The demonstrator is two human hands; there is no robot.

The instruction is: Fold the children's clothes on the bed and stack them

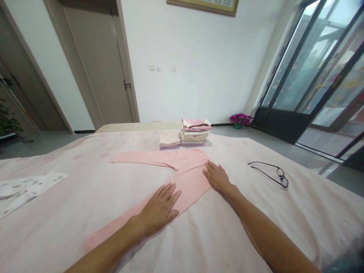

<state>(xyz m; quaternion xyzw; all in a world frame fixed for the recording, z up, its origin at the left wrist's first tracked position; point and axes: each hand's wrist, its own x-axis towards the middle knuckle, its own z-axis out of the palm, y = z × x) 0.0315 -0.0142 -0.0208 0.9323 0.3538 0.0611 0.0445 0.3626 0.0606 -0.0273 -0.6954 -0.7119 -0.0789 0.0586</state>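
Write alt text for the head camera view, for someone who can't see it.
A person's left hand and right hand rest on pink trousers spread across a pale pink sheet. Folded clothes stand in piles beyond, and eyeglasses lie to the right.

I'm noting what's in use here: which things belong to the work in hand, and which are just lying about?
In the work:
- pink garment, left hand flat on it, right hand at its edge
- likely the taller folded stack and lower folded stack
- perhaps the patterned white cloth

Lying about:
- glasses
- purple flowers, on the floor
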